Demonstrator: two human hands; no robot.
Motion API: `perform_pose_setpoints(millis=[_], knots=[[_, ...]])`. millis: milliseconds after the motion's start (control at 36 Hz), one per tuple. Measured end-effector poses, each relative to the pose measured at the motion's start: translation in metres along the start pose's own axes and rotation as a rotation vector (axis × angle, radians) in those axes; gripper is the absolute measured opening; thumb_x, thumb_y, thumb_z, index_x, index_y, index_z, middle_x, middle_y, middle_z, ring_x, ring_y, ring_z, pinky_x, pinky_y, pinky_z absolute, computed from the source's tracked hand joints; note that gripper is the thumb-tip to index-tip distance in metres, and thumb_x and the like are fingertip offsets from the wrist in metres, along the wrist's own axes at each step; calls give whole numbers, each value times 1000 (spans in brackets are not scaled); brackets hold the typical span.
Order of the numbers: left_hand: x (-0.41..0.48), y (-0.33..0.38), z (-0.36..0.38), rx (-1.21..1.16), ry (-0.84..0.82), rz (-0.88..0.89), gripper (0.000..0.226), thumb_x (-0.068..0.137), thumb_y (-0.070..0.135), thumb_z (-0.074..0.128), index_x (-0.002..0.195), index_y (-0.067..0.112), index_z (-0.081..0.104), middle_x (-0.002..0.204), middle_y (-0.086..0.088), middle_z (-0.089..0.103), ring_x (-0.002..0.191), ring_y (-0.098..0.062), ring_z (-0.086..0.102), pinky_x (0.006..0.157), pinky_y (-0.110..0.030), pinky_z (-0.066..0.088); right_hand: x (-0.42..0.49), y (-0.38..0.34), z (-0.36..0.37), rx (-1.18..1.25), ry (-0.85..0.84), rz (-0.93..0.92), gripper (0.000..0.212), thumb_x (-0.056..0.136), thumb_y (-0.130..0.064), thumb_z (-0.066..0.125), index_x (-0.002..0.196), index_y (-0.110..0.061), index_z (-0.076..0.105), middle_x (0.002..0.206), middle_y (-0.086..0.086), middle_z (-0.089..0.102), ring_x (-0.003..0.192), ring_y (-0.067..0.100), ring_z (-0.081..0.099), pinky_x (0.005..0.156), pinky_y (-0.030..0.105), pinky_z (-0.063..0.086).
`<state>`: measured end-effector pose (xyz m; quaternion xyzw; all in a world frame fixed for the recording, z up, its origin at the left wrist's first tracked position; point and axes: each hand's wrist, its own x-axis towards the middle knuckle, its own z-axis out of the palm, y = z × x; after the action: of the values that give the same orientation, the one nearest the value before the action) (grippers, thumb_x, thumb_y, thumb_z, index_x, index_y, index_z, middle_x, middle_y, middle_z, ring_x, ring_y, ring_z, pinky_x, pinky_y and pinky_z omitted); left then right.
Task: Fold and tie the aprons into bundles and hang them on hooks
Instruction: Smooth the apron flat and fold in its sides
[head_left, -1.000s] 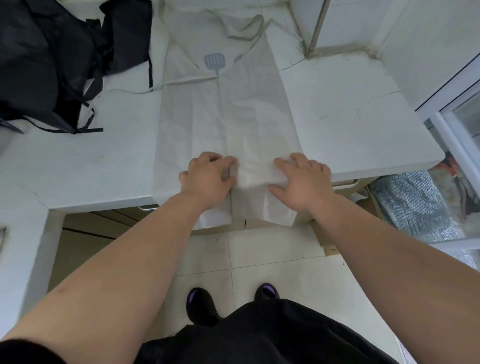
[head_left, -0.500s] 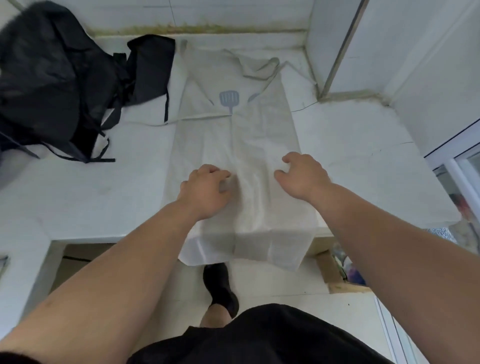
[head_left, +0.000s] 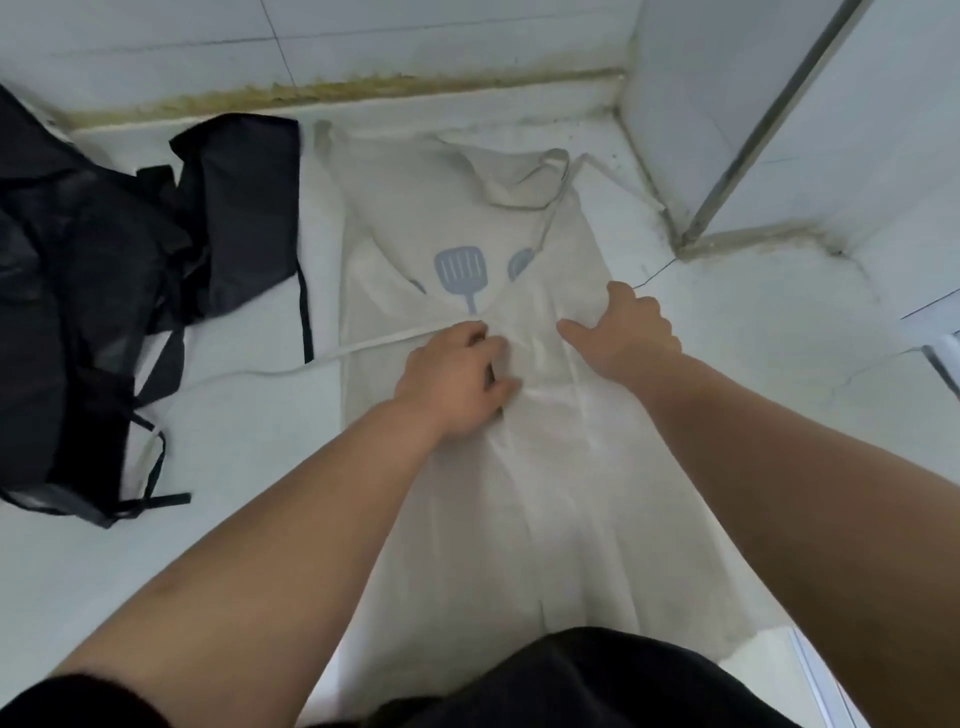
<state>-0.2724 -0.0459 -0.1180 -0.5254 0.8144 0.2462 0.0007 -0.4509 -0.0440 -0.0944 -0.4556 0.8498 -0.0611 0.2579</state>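
cream apron (head_left: 545, 467): we see plain off-white, straps the same
spatula print (head_left: 460, 270): we read grey-blue, on the cream apron
black aprons (head_left: 104, 291): we note solid black, no pattern
counter (head_left: 249, 457): white
wall seam (head_left: 337, 91): we see yellow-brown staining

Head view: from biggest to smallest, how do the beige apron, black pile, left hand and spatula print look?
1. beige apron
2. black pile
3. left hand
4. spatula print

Open counter (head_left: 779, 364) right of the cream apron (head_left: 545, 493); black apron heap (head_left: 104, 291) close on its left, wall (head_left: 415, 41) behind.
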Motion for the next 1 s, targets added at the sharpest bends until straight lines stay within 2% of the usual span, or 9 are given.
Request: perform_pose_setpoints(millis=[139, 278, 361, 528, 639, 722, 778, 861, 1000], knots=[[5, -7, 8, 43, -7, 40, 59, 94, 56, 40, 149, 36, 27, 159, 6, 14, 145, -15, 11, 114, -35, 10, 19, 8, 3, 37, -1, 22, 61, 85, -44, 62, 134, -14, 43, 130, 13, 43, 118, 32, 49, 95, 38, 39], [8, -5, 13, 50, -28, 13, 60, 93, 61, 38, 148, 46, 20, 159, 9, 5, 144, -14, 3, 113, -34, 4, 27, 12, 1, 118, 54, -10, 27, 92, -27, 56, 109, -6, 60, 114, 13, 60, 105, 31, 56, 76, 28, 38], [7, -6, 16, 36, 2, 4, 59, 92, 61, 38, 147, 47, 21, 159, 7, 5, 145, -15, 2, 112, -33, 3, 31, 17, -1, 105, 77, -26, 22, 94, -23, 52, 101, -5, 63, 107, 14, 64, 103, 32, 56, 75, 29, 39], [2, -8, 23, 49, 43, 20, 72, 80, 70, 19, 148, 45, 23, 159, 1, 9, 144, -18, 6, 113, -33, 4, 32, 32, 2, 75, 129, -15, 24, 97, -17, 41, 113, -10, 57, 117, 15, 54, 104, 33, 53, 78, 34, 41], [-1, -8, 27, 104, 117, 74, 72, 81, 67, 19, 144, 37, 39, 151, -9, 27, 138, -28, 22, 110, -39, 14, 25, 35, 2, -187, 195, -32, 43, 94, -10, 39, 136, -18, 44, 141, 12, 36, 125, 33, 38, 102, 39, 30], [-1, -4, 28, 158, 110, 144, 66, 87, 61, 20, 141, 32, 44, 151, -4, 33, 138, -26, 27, 106, -39, 17, 16, 21, 10, -227, 269, -382, 47, 96, -28, 36, 142, -21, 38, 152, 12, 27, 134, 33, 31, 108, 42, 22], [0, -1, 27, 183, 69, 165, 70, 86, 61, 13, 145, 32, 38, 156, 1, 26, 144, -21, 18, 110, -39, 14, 11, 14, 20, -285, 101, -598, 56, 96, -47, 24, 146, -24, 29, 154, 13, 22, 134, 33, 29, 112, 44, 16], [-3, -4, 28, 209, 30, 158, 73, 84, 65, 2, 150, 39, 19, 161, 5, 6, 148, -16, 1, 116, -36, 0, 11, 30, 30, -429, -106, -498, 60, 96, -57, 16, 151, -34, 7, 159, 5, -1, 142, 29, 9, 117, 43, -2], [-5, -8, 31, 254, -18, 94, 75, 80, 71, -7, 150, 44, -6, 161, 7, -12, 147, -15, -12, 117, -38, -9, 15, 58, 20, -492, -63, -359, 71, 91, -66, 12, 151, -31, -2, 160, 3, -8, 144, 31, 3, 118, 45, -7]])
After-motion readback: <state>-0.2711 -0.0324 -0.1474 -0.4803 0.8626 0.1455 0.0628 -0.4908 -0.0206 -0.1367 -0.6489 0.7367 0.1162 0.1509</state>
